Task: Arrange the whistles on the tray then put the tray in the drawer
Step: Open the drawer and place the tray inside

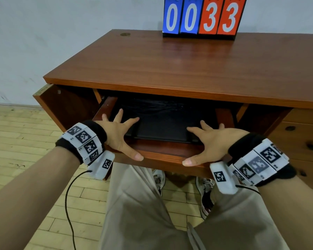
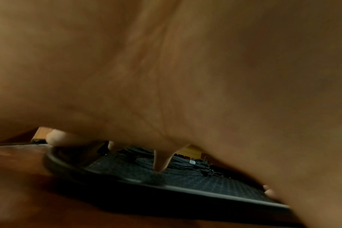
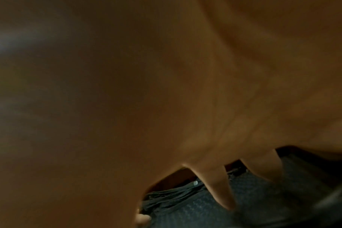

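The left hand (image 1: 118,134) is spread wide, fingers straight. Its fingers (image 1: 132,121) reach down onto the left end of the black tray (image 1: 163,127), and its thumb lies on the front edge of the drawer (image 1: 163,152). The tray sits inside the pulled-out drawer, under the brown tabletop (image 1: 179,65). At the back of the tray lies a dark pile of cords (image 2: 185,165), with one small pale bit in it; the whistles cannot be made out clearly. The right hand (image 1: 211,141) is spread wide too, fingers on the right end of the tray and thumb on the drawer front. A scoreboard (image 1: 203,16) reading 0033 stands at the back of the tabletop.
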Motion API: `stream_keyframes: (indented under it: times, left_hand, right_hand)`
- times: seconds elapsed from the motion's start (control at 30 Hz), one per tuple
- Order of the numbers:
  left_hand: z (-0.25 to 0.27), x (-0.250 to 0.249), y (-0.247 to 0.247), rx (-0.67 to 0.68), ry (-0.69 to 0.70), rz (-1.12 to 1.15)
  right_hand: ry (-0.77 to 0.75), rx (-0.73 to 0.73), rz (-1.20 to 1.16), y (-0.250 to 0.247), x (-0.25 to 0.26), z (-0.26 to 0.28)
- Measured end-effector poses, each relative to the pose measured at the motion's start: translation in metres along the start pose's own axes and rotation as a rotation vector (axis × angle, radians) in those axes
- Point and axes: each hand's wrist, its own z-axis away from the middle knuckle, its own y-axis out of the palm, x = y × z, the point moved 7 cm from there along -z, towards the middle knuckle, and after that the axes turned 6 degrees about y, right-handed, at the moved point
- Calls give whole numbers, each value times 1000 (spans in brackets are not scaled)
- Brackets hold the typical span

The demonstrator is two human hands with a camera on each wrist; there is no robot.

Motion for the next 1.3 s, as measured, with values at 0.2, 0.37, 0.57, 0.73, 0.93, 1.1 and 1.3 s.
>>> stream_keyframes:
  times: [0.2,0.37,0.57,0.73,0.93,1.1,1.3]
  left_hand:
    - [-7,4,-1,-108,47,5]
    - [-4,0,-17,-383,81,-40]
    - [-12,-5,-25,-561,72,-34]
    - [-19,-5,-32,-594,78,-45]
    - [-28,-5,-38,-715,72,-3]
    - [-28,-10,-44,-969,87,21]
    - [-36,-18,-54,-884,113,91]
  right_hand:
    - [-2,-58,-60,0,-5,-8]
    - [-12,-158,-157,-4,-11,-12]
    - [-18,-277,-204,-12,-15,-23]
    - [-28,-356,-227,-17,-16,-32]
    - [-15,-471,-238,-29,-15,-32]
    - [44,-664,-194,-39,-13,-28]
    - [30,-781,-181,-50,-13,-34]
